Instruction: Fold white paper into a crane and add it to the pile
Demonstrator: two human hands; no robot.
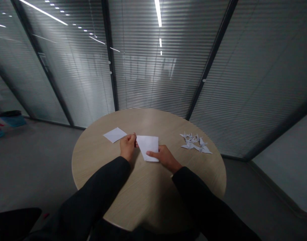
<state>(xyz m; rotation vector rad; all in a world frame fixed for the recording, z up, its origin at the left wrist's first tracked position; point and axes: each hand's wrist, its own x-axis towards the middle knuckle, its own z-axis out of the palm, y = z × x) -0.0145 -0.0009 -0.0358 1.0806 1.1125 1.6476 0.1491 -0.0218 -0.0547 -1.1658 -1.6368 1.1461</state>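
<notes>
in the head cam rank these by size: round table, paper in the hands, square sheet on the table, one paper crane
1. round wooden table
2. held white paper and loose square sheet: they look alike, and nearness makes ranking them unsure
3. paper crane

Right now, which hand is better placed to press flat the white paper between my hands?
Probably the right hand: its fingers already lie on the paper. The left hand seems to pinch the paper's left edge, so it is better kept holding.
</notes>
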